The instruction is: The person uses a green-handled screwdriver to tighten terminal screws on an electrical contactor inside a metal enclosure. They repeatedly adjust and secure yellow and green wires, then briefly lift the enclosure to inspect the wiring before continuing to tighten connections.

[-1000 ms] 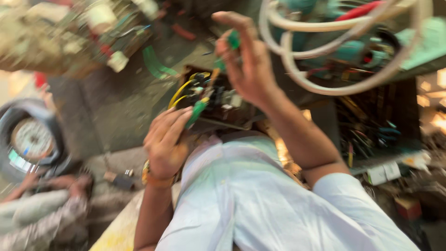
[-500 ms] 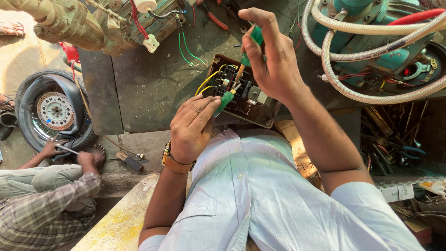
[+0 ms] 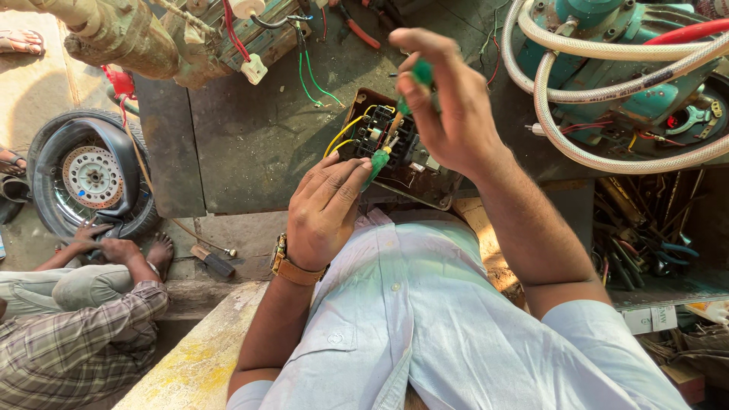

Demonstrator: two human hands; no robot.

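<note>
bare dark bench top [image 3: 250, 144] left of switch box [image 3: 395, 148], hose-wrapped green pump [image 3: 615, 76] crowding right, loose wires [image 3: 311, 80] behind

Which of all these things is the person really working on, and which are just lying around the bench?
In use:
left hand pinching a green-sleeved wire
right hand gripping a green-handled screwdriver
open electrical box with yellow wires

Lying about:
teal pump wrapped in hose
red-handled pliers
tool tray
wheel, handled by another person
</note>
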